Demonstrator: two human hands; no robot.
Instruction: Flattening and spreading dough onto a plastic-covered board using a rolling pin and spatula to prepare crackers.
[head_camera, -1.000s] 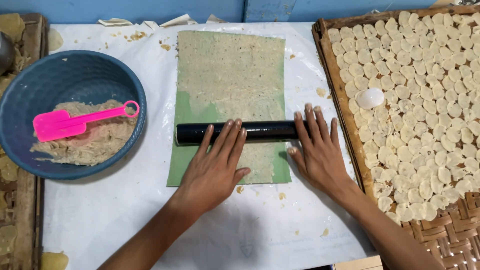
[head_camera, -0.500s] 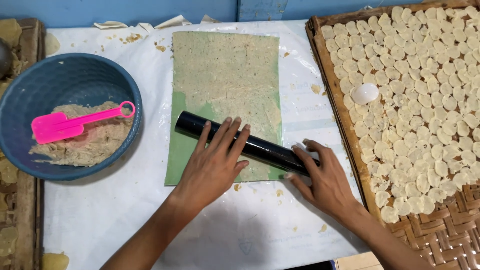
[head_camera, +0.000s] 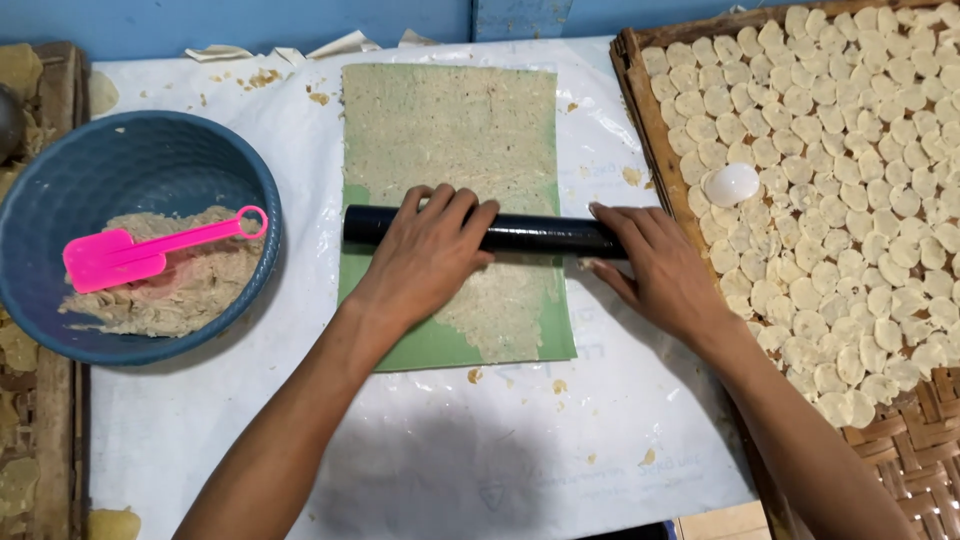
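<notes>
— Dough (head_camera: 450, 130) first: how does it look to handle?

— Soft and crumbly, I would judge. It lies as a thin pale sheet pressed over a green mat (head_camera: 440, 345), which sits on the white plastic sheet (head_camera: 400, 450) covering the table. Its near edge is ragged, and loose crumbs lie around the mat, so it probably tears easily and sticks.

— And the black roller (head_camera: 520, 232)?

— Stiff, smooth, straight, a plain dark cylinder. It lies crosswise on the dough, about the middle of the mat, its right end reaching past the mat's edge. It looks slippery enough to roll freely under flat palms, so pressing from above near each end seems the sensible hold, not gripping.

— Is that how the hands sit?

— Yes. The left hand (head_camera: 425, 255) lies flat, fingers spread and draped over the roller's left half. The right hand (head_camera: 660, 270) rests open with its fingertips on the right end, palm low over the plastic. Neither is closed around anything. Both forearms come up from the lower edge, angling inward.

— Anything close by?

— A blue bowl (head_camera: 60, 165) to the left holds more dough and a pink spatula (head_camera: 150, 250). A woven tray (head_camera: 900, 450) to the right is covered with small pale discs (head_camera: 850, 200).
</notes>
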